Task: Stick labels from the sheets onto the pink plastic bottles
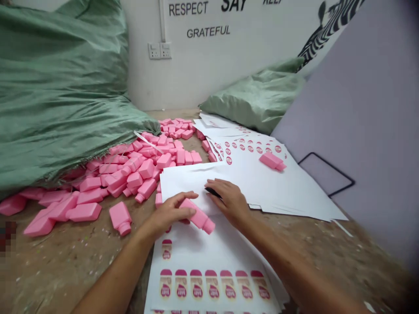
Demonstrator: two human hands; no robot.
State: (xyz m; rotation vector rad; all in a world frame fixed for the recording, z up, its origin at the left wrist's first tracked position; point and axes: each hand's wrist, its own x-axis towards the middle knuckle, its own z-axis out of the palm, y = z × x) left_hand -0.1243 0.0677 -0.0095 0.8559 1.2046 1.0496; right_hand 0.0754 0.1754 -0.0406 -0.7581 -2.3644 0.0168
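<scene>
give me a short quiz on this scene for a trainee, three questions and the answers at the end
1. Multiple choice: what is the left hand holding?
a) a roll of tape
b) a pink bottle
c) a metal spoon
2. True or false: a second bottle lies on its side on the white sheets at the right.
3. Fill in the missing word: the small object at the fingers of the right hand is ____ in colour.

Key: 1 b; 2 true; 3 black
</scene>
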